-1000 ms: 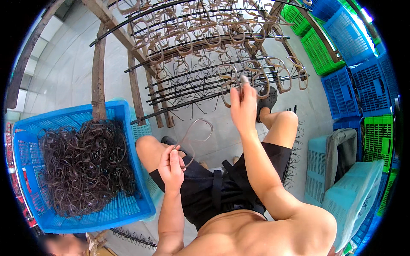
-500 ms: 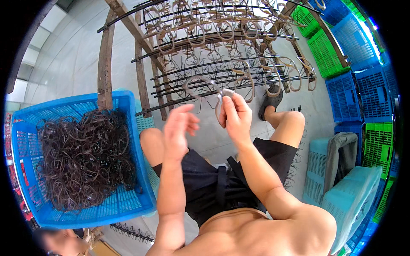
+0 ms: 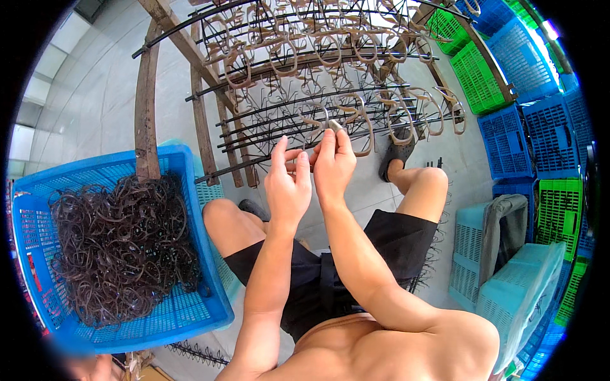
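Note:
My right hand (image 3: 335, 164) pinches a curved, translucent plastic frame piece (image 3: 336, 126) between thumb and fingers, in front of the rack. Part of that piece is covered by my fingers, and its outline blends with the pieces hanging behind it. Close beside it, my left hand (image 3: 289, 187) is raised with the index finger and thumb apart. Its other fingers reach toward my right hand; whether they touch the piece cannot be made out. Similar brownish looped frame pieces (image 3: 363, 150) hang from the black rods (image 3: 267, 151) of the wooden rack (image 3: 149, 95).
At left, a blue basket (image 3: 219, 311) holds a tangled heap of dark curved pieces (image 3: 127, 247). Blue and green crates (image 3: 559, 213) are stacked at right, near pale turquoise baskets (image 3: 518, 286). Another person's hand (image 3: 95, 368) shows at the lower left.
My left hand has moved right, up to my right hand. My right hand has shifted slightly left and up with the frame piece, now largely hidden.

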Demonstrator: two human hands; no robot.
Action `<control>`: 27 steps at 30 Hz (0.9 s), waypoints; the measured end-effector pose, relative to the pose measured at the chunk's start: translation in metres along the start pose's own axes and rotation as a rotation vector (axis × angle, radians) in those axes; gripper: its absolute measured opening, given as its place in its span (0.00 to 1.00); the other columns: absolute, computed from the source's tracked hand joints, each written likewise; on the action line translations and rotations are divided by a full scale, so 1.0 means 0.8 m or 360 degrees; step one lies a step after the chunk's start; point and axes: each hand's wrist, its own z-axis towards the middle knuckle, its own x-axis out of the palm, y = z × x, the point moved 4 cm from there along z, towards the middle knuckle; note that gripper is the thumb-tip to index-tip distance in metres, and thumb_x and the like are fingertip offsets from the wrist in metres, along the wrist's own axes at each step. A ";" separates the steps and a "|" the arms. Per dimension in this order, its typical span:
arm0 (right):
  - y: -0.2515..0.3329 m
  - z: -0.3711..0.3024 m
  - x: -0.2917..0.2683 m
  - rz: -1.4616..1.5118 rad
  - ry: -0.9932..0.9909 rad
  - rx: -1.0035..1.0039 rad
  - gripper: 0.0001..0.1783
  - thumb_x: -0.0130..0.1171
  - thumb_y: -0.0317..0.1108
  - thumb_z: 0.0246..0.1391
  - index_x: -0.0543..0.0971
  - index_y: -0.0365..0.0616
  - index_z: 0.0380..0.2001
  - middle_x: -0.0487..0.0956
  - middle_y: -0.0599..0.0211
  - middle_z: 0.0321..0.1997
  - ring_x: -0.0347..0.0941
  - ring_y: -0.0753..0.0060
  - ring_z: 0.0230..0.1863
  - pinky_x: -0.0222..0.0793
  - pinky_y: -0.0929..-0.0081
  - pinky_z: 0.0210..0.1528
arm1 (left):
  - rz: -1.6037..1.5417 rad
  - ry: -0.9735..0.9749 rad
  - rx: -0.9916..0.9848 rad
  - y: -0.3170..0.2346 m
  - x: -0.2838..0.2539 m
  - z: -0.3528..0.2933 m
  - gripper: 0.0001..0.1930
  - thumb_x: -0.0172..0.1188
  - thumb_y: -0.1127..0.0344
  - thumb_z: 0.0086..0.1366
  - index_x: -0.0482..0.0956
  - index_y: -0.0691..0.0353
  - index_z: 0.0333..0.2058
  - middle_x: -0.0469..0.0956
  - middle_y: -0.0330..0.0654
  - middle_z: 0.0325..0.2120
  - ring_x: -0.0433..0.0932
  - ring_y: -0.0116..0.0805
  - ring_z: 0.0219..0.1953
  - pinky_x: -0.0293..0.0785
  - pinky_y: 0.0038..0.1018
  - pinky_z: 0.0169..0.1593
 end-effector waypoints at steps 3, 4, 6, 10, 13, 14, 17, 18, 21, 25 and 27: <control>0.001 0.001 0.001 0.0162 0.0000 0.0009 0.10 0.48 0.33 0.60 0.72 0.38 0.28 0.69 0.74 0.16 0.62 0.87 0.14 0.58 0.84 0.14 | 0.0149 -0.0078 0.0185 -0.001 0.006 0.001 0.21 0.54 0.66 0.61 0.65 0.69 0.51 0.80 0.44 0.28 0.79 0.34 0.22 0.74 0.27 0.27; 0.002 0.001 0.002 0.0184 -0.0008 0.0024 0.10 0.48 0.33 0.60 0.72 0.38 0.28 0.69 0.75 0.16 0.61 0.87 0.14 0.58 0.84 0.14 | 0.0130 -0.0057 0.0139 -0.002 0.005 0.002 0.20 0.54 0.66 0.61 0.65 0.69 0.51 0.79 0.45 0.29 0.79 0.33 0.24 0.74 0.26 0.28; 0.000 0.002 0.007 0.0282 -0.0015 0.0061 0.10 0.48 0.33 0.60 0.72 0.39 0.28 0.68 0.75 0.16 0.60 0.88 0.13 0.56 0.84 0.14 | 0.0089 -0.0014 0.0044 -0.005 0.004 0.004 0.19 0.55 0.66 0.62 0.67 0.68 0.50 0.79 0.47 0.30 0.79 0.32 0.27 0.74 0.25 0.31; -0.006 0.006 0.010 0.0307 0.0084 0.0038 0.10 0.49 0.33 0.59 0.72 0.39 0.26 0.66 0.78 0.15 0.57 0.89 0.14 0.53 0.84 0.14 | 0.0146 -0.0047 0.0078 -0.006 -0.001 0.003 0.16 0.55 0.67 0.61 0.68 0.67 0.47 0.79 0.46 0.28 0.79 0.31 0.27 0.74 0.25 0.31; -0.014 0.004 0.009 0.0127 0.0045 -0.0065 0.11 0.50 0.32 0.58 0.72 0.38 0.24 0.64 0.80 0.14 0.54 0.89 0.15 0.51 0.83 0.14 | 0.0150 -0.0070 0.0097 0.001 -0.001 0.001 0.14 0.56 0.69 0.61 0.70 0.67 0.45 0.79 0.46 0.27 0.78 0.30 0.27 0.74 0.25 0.30; -0.014 0.002 0.011 0.0112 0.0059 -0.0081 0.10 0.50 0.32 0.58 0.73 0.37 0.25 0.64 0.79 0.14 0.54 0.89 0.15 0.51 0.82 0.15 | 0.0174 -0.0090 0.0110 0.003 -0.003 0.001 0.14 0.56 0.69 0.61 0.70 0.67 0.44 0.79 0.45 0.26 0.78 0.30 0.26 0.74 0.24 0.30; -0.012 -0.008 0.012 -0.0004 0.0109 -0.0175 0.09 0.51 0.31 0.57 0.75 0.36 0.31 0.66 0.78 0.14 0.56 0.89 0.16 0.53 0.82 0.16 | 0.0223 -0.0115 0.0132 0.005 -0.010 0.003 0.13 0.57 0.69 0.60 0.72 0.67 0.43 0.79 0.45 0.24 0.78 0.29 0.25 0.74 0.24 0.29; -0.012 -0.011 0.013 -0.0088 0.0129 -0.0241 0.09 0.51 0.31 0.57 0.76 0.36 0.34 0.68 0.77 0.15 0.57 0.89 0.16 0.54 0.83 0.16 | 0.0237 -0.0118 0.0137 0.006 -0.012 0.004 0.13 0.57 0.69 0.60 0.72 0.67 0.43 0.79 0.44 0.23 0.78 0.29 0.25 0.74 0.25 0.28; -0.018 -0.013 0.013 -0.0170 0.0184 -0.0284 0.12 0.52 0.30 0.56 0.76 0.36 0.41 0.71 0.75 0.17 0.60 0.88 0.16 0.58 0.82 0.17 | 0.0315 -0.0222 0.0282 0.012 -0.018 0.006 0.12 0.57 0.70 0.60 0.74 0.66 0.41 0.79 0.44 0.21 0.78 0.29 0.22 0.73 0.24 0.27; -0.006 -0.017 0.015 -0.0266 0.0203 -0.0378 0.13 0.52 0.30 0.57 0.76 0.35 0.43 0.73 0.73 0.18 0.62 0.88 0.17 0.62 0.81 0.17 | 0.0375 -0.0218 0.0185 0.008 -0.023 0.005 0.10 0.58 0.70 0.59 0.76 0.64 0.40 0.79 0.45 0.20 0.78 0.29 0.21 0.73 0.24 0.27; -0.008 -0.015 0.011 -0.0252 0.0206 -0.0307 0.13 0.52 0.29 0.57 0.75 0.35 0.44 0.73 0.73 0.18 0.63 0.88 0.17 0.62 0.81 0.16 | 0.0264 -0.0260 0.0128 -0.003 -0.021 0.003 0.09 0.59 0.71 0.58 0.77 0.64 0.38 0.79 0.45 0.20 0.78 0.29 0.20 0.73 0.24 0.26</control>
